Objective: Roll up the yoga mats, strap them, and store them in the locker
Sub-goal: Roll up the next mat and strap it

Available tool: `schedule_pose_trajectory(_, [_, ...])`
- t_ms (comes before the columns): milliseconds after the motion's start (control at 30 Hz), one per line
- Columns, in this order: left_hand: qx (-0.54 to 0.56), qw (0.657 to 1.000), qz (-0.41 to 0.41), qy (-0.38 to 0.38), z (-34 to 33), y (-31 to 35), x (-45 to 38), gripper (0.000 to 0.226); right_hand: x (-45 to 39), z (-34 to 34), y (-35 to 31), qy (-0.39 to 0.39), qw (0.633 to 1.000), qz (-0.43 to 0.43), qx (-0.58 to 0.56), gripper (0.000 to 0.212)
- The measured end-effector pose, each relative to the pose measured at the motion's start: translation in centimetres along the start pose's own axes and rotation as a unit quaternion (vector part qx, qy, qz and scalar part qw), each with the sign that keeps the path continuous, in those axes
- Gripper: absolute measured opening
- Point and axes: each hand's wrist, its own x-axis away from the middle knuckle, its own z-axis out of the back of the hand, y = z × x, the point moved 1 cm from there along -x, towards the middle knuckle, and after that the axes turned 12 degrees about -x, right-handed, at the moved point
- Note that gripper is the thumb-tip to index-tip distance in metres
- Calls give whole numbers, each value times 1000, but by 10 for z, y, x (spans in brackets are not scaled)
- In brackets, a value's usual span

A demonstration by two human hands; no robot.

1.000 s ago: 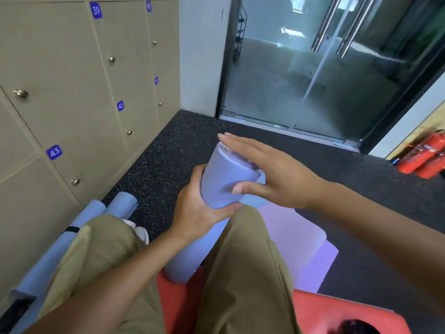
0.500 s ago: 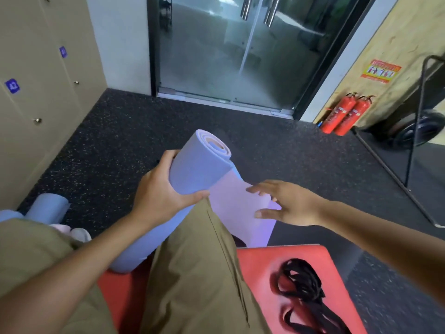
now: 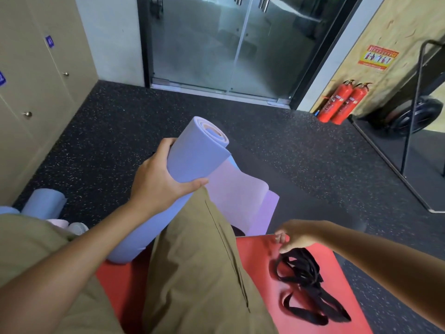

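Lockers: closed doors along the left wall; two rolled mats lie on the floor at their foot.
Left hand: fingers wrapped round the blue mat roll, propped upright against the thigh, its loose tail not yet wound in.
Right hand: half a second ago it was spread on the tail; now it has dropped to the black straps on the red pad, fingertips curled and apparently pinching one.
Meaning: strapping looks next.
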Motion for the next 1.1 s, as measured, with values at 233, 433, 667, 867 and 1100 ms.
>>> schedule_pose_trajectory(233, [-7,1000,-1,4,-1,0,0,81,-10,-3,11,-51,998,-17,21,45])
schedule_pose_trajectory(433, [-6,1000,5,-3,-3,2,-1,83,-13,-5,26,-91,994,-44,31,49])
schedule_pose_trajectory(667, [-3,1000,4,-6,-4,3,-2,84,-13,-19,28,-139,988,-63,15,35])
schedule_pose_trajectory(867, [-6,1000,2,-6,-5,3,-2,85,-8,-19,34,-156,986,-62,-19,22])
schedule_pose_trajectory(1100, [-12,1000,0,-9,-5,4,-1,86,-3,-6,34,-140,988,-38,-51,13])
